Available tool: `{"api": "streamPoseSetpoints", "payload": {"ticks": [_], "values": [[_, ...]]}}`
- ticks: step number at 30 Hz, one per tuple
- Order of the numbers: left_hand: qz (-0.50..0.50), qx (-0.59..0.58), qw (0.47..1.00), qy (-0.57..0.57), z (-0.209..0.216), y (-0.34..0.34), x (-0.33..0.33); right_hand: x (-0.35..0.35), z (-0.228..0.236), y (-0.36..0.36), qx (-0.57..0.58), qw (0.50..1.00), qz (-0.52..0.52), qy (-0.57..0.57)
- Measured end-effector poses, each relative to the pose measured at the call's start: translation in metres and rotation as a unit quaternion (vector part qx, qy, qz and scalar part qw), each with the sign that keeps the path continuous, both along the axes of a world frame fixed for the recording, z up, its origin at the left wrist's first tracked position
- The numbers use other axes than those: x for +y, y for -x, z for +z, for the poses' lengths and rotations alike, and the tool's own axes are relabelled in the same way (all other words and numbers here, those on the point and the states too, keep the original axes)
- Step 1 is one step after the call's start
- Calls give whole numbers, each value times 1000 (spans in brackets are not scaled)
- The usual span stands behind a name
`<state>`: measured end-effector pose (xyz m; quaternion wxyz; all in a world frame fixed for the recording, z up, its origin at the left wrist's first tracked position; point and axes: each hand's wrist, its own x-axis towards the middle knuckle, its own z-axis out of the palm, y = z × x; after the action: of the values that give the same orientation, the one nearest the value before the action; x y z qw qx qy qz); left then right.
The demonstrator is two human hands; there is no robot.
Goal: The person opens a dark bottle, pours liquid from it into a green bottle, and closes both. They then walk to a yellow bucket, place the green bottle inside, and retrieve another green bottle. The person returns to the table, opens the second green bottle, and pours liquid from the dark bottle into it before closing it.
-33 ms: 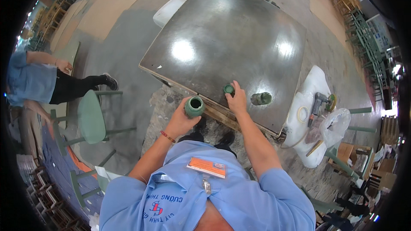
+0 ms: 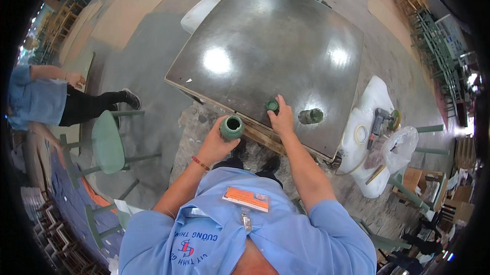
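My left hand [image 2: 217,142] is wrapped round a green, paint-stained bottle [image 2: 232,128], its open dark mouth facing up, just off the table's near edge. A red beaded bracelet is on that wrist. On the dark tabletop [image 2: 265,45], the fingers of my right hand [image 2: 282,119] close round a small green cap-like piece [image 2: 272,105]. It is too small to tell whether it is a cap or a little cup. To the right of that hand stands or lies a green see-through jar [image 2: 311,116], apart from both hands.
On the right, a white moulded seat [image 2: 370,173] bears a grinder-like power tool [image 2: 377,124], a tape roll [image 2: 361,134] and a clear plastic bag [image 2: 400,147]. Green chairs [image 2: 108,142] stand at left, where another person [image 2: 48,94] is. A white seat [image 2: 199,14] shows beyond the table.
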<state>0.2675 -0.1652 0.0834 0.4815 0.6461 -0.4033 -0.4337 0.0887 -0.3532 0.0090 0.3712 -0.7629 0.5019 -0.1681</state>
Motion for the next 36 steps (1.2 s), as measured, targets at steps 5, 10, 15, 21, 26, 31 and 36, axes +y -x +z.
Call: {"api": "streamPoseSetpoints", "payload": {"ticks": [5,10,15,21,26,31,36], "values": [[-50,-3,997,65,0,21,-29,11,14,32,-46,996,69,39],[-146,146,976,65,-5,69,-59,69,73,77,-131,983,101,-85],[-385,144,911,19,7,117,-107,91,64,127,-245,960,-82,-106],[-291,-175,940,12,-33,141,-186,104,64,195,-206,947,-236,-72],[-210,-306,928,-22,-66,177,-218,104,71,228,-110,964,-238,-49],[-167,-273,945,65,-75,185,-213,98,68,242,-56,975,-212,-46],[-271,-217,936,61,-18,185,-178,87,80,247,32,984,-156,-75]]}}
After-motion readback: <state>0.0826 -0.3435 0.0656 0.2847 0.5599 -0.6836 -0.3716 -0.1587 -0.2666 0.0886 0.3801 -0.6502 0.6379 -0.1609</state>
